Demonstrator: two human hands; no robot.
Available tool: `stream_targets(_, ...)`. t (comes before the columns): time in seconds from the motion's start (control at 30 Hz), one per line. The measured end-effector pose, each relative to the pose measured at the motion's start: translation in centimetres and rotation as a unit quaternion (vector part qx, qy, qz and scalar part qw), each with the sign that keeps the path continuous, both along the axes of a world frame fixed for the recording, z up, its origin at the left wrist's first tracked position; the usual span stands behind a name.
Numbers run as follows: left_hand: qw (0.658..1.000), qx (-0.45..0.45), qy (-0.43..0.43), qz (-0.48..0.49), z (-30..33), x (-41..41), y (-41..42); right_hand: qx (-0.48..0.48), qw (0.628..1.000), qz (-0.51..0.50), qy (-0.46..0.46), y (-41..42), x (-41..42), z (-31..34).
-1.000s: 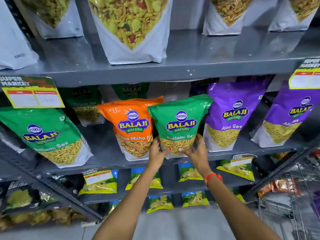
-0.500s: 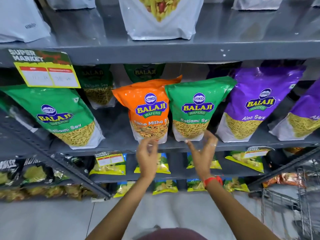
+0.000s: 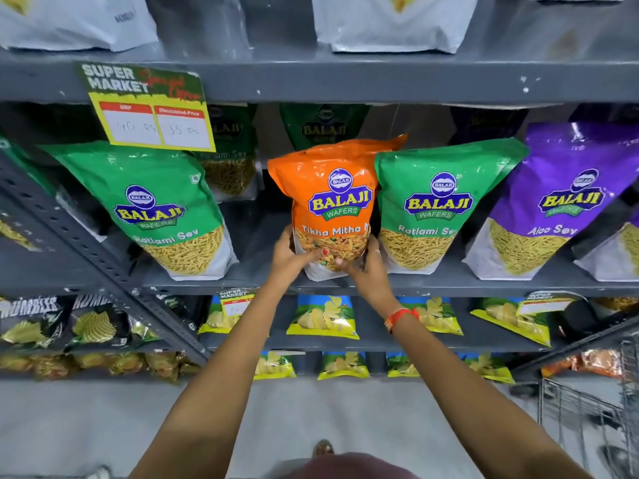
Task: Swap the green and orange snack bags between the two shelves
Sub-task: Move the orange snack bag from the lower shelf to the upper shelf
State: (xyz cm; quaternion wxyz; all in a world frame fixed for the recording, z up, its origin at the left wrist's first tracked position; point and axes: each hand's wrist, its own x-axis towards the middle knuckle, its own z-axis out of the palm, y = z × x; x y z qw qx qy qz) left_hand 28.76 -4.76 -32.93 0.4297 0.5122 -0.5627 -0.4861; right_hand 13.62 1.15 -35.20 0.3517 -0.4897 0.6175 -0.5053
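An orange Balaji snack bag (image 3: 332,188) stands upright on the middle grey shelf (image 3: 449,288). My left hand (image 3: 288,259) grips its lower left corner and my right hand (image 3: 368,267) grips its lower right corner. Touching its right side stands a green Balaji Ratlami Sev bag (image 3: 439,202). Another green bag (image 3: 162,209) leans further left on the same shelf, apart from the orange one.
A purple Aloo Sev bag (image 3: 556,202) stands right of the green bag. More green bags sit behind. White pouches line the top shelf (image 3: 311,77), which carries a yellow price tag (image 3: 152,112). Chip packets fill the lower shelves. A wire trolley (image 3: 594,423) stands at lower right.
My hands let go of the green bag, drew back open, then moved left and closed on the bottom of the orange bag. The camera view tilted downward.
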Motion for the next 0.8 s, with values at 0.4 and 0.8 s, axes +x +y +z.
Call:
stream_targets(0.4, 0.998, -0.023, 0.023, 0.051, 0.8, 6.4, 3.8, 0.001, 0.998, 0.057, -0.030, 1.8, 4.9, 0.6)
stream_targets(0.8, 0.983, -0.135, 0.118, 0.032, 10.2, 1.3, 12.5, -0.162, 0.984, 0.006, -0.070, 11.3, 0.8, 11.9)
